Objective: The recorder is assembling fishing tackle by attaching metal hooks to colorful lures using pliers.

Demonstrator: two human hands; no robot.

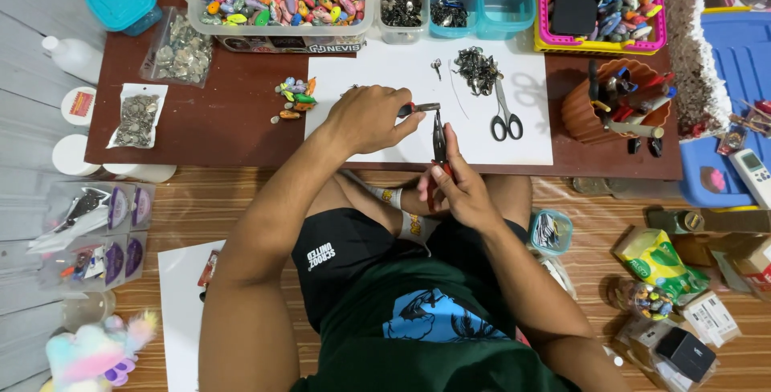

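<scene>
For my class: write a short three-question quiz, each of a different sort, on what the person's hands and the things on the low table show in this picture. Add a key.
1. True or false: the right hand holds pliers with their tips pointing away from the person.
2. Which tool lies on the white sheet, right of the hands? A) scissors B) hammer C) ruler
3. Fill in: the left hand grips a small tool with a ____ handle.

Key
1. True.
2. A, the scissors, lying below a heap of dark metal parts.
3. Red.
</scene>
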